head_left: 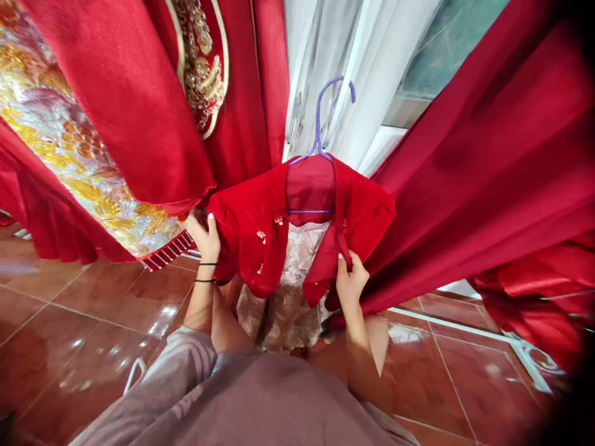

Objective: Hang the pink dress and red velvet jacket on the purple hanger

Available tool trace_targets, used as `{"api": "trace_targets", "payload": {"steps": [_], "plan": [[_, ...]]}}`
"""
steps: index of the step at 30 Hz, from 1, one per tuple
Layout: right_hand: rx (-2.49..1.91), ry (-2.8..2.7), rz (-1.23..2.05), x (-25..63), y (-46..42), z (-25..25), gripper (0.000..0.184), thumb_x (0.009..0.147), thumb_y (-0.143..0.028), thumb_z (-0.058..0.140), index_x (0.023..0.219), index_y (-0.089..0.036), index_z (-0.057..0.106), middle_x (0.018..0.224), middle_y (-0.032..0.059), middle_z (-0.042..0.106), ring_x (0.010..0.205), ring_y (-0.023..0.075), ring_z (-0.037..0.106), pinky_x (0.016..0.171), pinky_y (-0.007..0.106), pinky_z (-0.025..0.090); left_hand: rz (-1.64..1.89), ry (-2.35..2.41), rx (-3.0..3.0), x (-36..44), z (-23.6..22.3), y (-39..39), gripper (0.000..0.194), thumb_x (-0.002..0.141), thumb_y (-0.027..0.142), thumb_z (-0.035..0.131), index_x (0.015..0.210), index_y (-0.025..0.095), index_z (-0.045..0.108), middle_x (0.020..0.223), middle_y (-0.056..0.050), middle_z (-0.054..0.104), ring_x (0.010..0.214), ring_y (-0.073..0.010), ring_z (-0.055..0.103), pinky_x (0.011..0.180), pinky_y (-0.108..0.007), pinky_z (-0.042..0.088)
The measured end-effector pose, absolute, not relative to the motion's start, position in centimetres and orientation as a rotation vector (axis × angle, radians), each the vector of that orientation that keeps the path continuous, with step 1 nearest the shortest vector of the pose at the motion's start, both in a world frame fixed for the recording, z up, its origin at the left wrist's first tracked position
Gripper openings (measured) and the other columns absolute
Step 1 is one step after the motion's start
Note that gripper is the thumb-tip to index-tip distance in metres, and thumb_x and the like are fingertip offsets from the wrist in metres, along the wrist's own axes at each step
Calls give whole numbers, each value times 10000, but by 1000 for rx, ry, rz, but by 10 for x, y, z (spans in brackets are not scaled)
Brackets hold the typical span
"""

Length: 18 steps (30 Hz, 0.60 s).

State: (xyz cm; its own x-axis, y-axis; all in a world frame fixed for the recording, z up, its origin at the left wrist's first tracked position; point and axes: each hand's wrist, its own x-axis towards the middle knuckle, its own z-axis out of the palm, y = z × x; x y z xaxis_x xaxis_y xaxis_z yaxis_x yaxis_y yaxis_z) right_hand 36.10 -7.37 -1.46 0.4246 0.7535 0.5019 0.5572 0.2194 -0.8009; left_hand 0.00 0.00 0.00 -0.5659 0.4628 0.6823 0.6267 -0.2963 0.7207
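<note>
From my end, the right hand point(352, 282) has thumb + fingers pinched on the front edge of the red jacket point(260, 210), prob. b/c a thin edge gives a grip w/o creasing the velvety cloth. The left hand point(204, 238) is up against the jacket's left sleeve, thumb raised; its fingertips are lost in the red folds, so I can't tell if it grips or just steadies. Hands sit wide apart, one per side, which I'd guess squares the jacket up.

Jacket's mid-scene, between the hands, on the purple hanger point(318, 133); the hanger fills out the shoulders, so the front falls open w/ small beadwork facing me. Hook's at the far end, over the white sheer cloth point(311, 56); can't tell what, if anything, it hooks on. Thru the opening + below, near side: pale patterned fabric point(283, 322), approx. under the jacket's hem.

Far left, a red garment w/ gold embroidery point(204, 74); left of that, a sequined panel point(93, 142), fringed at its near edge, prob. hung full length to show the work. On the right, a long plain red drape point(488, 155). Near right, a white frame point(474, 334) low over the tiled floor point(69, 341), likely a rack base.
</note>
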Motion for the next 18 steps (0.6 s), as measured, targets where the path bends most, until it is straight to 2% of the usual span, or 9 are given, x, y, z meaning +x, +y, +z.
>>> {"api": "trace_targets", "payload": {"steps": [2,5,6,8,10,13,15,18], "plan": [[-1464,-1229,210,359,-74,-17,402,853,-446,499,1000,-125,691,886,124,739,767,223,667,759,329,516,-1961,-1879,-1586,13,-13,-10,299,908,380,474,677,192,452,704,5,476,744,-146,475,786,-282,393],[-1481,-1251,221,354,-74,-18,429,866,-465,488,1031,-120,684,869,130,736,747,225,665,742,328,514,-1937,-1949,-1730,27,-26,-21,399,912,412,459,581,203,383,578,37,358,608,-126,393,682,-267,379],[-1485,-1270,222,353,-75,-18,441,873,-471,483,1046,-117,681,866,133,735,738,225,665,734,326,513,-1940,-1951,-1747,29,-25,-23,413,903,433,476,571,202,394,567,37,365,596,-124,393,671,-265,381],[-1482,-1311,214,350,-76,-18,456,883,-478,473,1060,-112,679,868,142,734,723,224,665,722,322,513,-2031,-1942,-1769,27,-15,-23,396,858,498,545,616,187,503,625,12,494,652,-135,480,712,-269,416],[-1473,-1340,207,349,-77,-17,459,888,-474,465,1057,-108,683,871,147,734,718,222,664,722,319,514,-2304,-1916,-1796,21,7,-17,437,820,600,555,778,171,627,817,-49,642,821,-175,590,815,-298,453],[-1469,-1350,213,349,-78,-16,452,891,-463,466,1058,-107,689,868,140,735,722,215,657,729,315,512,-2835,-1823,-1851,8,49,-3,565,798,692,514,947,168,664,987,-100,694,994,-220,640,896,-340,474],[-1468,-1351,216,348,-79,-16,452,885,-461,478,1054,-104,697,851,132,732,703,206,643,719,310,506,-3066,-1705,-1815,1,69,7,489,748,632,622,916,174,656,962,-88,703,983,-209,655,883,-326,485],[-1492,-1303,240,349,-81,-15,458,857,-469,512,1023,-93,714,761,99,713,571,165,569,618,284,479,-3228,-1560,-1495,-9,68,14,381,684,518,715,809,176,600,851,-42,681,824,-146,655,772,-261,488]]}}
